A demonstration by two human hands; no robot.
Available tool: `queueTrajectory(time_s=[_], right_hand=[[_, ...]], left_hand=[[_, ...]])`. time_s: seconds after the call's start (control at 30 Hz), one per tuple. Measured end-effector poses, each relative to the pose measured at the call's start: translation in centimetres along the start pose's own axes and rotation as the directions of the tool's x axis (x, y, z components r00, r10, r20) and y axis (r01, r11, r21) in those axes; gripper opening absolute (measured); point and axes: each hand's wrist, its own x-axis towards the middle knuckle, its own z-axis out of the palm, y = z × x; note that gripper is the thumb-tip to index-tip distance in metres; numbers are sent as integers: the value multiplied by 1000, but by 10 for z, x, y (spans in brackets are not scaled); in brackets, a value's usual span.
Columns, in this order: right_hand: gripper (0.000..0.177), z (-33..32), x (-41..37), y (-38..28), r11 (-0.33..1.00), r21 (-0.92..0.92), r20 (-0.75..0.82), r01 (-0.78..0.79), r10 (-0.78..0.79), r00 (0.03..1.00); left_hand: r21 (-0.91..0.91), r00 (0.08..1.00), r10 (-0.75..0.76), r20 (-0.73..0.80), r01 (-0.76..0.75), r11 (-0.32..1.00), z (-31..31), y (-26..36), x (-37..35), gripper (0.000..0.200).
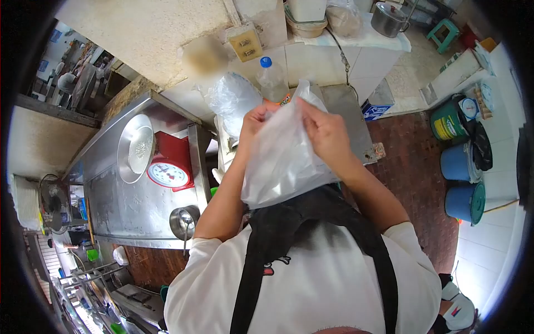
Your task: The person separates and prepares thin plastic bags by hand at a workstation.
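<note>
A white translucent plastic bag hangs in front of my chest, its top edge gathered between my two hands. My left hand pinches the upper left part of the bag. On the other side, my right hand grips the bag near its top corner, fingers closed. What the bag holds, if anything, I cannot make out. Just beyond my hands stands a clear plastic bottle with a blue cap. Left of it lies a bundle of clear plastic.
On the steel counter at left are a red scale, its metal pan and a small pot with a spoon. Blue buckets line the right wall. A lidded pot stands on the back ledge.
</note>
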Motion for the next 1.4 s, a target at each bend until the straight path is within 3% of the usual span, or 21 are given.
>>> queueTrajectory(time_s=[0.07,0.13,0.17,0.23,0.27,0.33,0.37,0.4,0.43,0.53,0.57,0.63,0.7,0.77,0.87,0.97,1.07,1.17,1.4], right_hand=[[29,-13,2,4,995,-28,-19,-97,96,995],[30,-33,8,-1,961,-68,-11,-269,269,963],[30,-32,6,0,974,-94,-21,-207,206,978],[30,-22,-2,3,985,-149,-41,-88,82,996],[30,-16,-6,4,998,-39,-58,-40,38,998],[31,-6,-9,4,981,178,-105,73,-55,993],[29,-9,-8,2,994,114,-59,9,-2,998],[27,-15,-5,-2,998,45,-16,-54,54,998],[26,-20,-2,-3,993,-26,22,-111,112,993],[21,-36,2,11,934,308,-32,-179,198,980],[21,-41,4,17,762,603,9,-237,291,957],[21,-51,7,28,177,949,171,-261,406,898],[33,-60,12,28,-6,968,251,-251,92,964],[38,-64,26,28,-182,933,287,-311,-151,946],[46,-56,29,-7,69,960,250,-270,212,945],[48,-33,16,32,231,833,354,-503,477,805],[44,-14,-18,78,213,771,423,-600,533,733],[35,-2,-39,98,428,651,247,-627,662,708],[22,66,-87,215,748,389,-73,-538,608,791]], left_hand=[[-276,999,-48,13,50,960,-8,7,12,27],[-221,995,-96,-20,89,971,7,24,11,21],[-193,992,-120,-35,111,975,15,29,11,18],[148,991,124,47,-129,980,37,21,7,17],[303,966,229,117,-255,918,43,18,5,17],[186,986,165,34,-168,968,38,4,9,18],[123,992,127,-7,-125,985,36,-1,9,19],[-132,992,126,-24,-128,983,37,-1,9,12],[-161,998,53,-39,-59,985,33,2,9,9],[-227,989,-133,-67,115,967,9,17,14,8],[-236,982,-180,-66,159,959,4,20,15,13],[-256,961,-270,-65,246,935,-4,26,15,22],[-176,918,-394,-35,383,907,-4,39,16,26],[-112,883,-469,-16,464,879,-4,49,17,29],[-206,953,-301,-40,287,935,-20,26,19,29],[-255,984,-150,-91,123,959,-36,-17,23,29],[-231,979,-138,-149,102,968,-48,-72,25,29],[-196,956,-206,-210,166,966,-56,-130,23,29],[-115,905,-308,-293,286,951,-75,-220,32,29]])
